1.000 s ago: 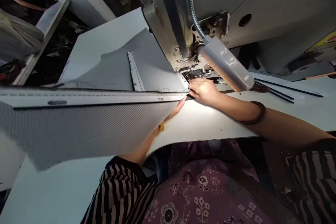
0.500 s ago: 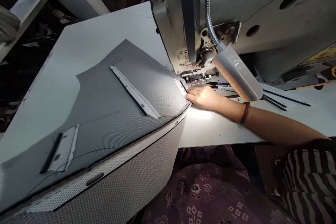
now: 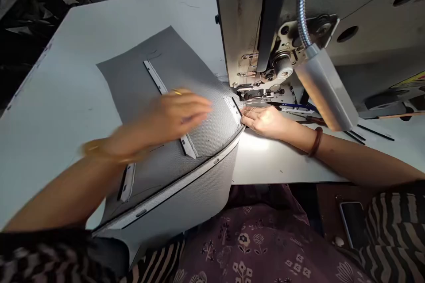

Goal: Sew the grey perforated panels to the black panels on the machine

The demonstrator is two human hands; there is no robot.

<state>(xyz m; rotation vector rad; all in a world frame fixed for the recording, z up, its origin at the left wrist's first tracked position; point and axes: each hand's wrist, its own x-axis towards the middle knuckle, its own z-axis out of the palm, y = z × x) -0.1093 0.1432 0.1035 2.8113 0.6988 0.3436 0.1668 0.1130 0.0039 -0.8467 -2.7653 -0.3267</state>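
A grey mesh fabric panel (image 3: 212, 110) with white slotted strips sewn on it lies beneath the head of a sewing machine (image 3: 239, 31). My right hand (image 3: 262, 121) has its fingers closed on the panel's right edge, beside a short white strip (image 3: 234, 110) and just below the presser foot. Over the panel's middle is my left hand (image 3: 177, 112), blurred, fingers stretched out and holding nothing; whether it touches the cloth I cannot tell. It partly hides a long white strip (image 3: 188, 147). Another strip (image 3: 128, 182) sits lower left, and a long edging strip (image 3: 169, 193) runs along the panel's fold.
A lamp (image 3: 328, 90) on a flexible metal neck hangs right of the needle area. Blue-handled scissors or snips (image 3: 292, 106) and thin black rods (image 3: 375, 131) lie on the white table (image 3: 265, 166). A phone (image 3: 353, 223) is at the lower right.
My left hand has come into view from the left, over the panel. The view has shifted, and the panel's left part has drawn in. My right hand keeps its place at the edge.
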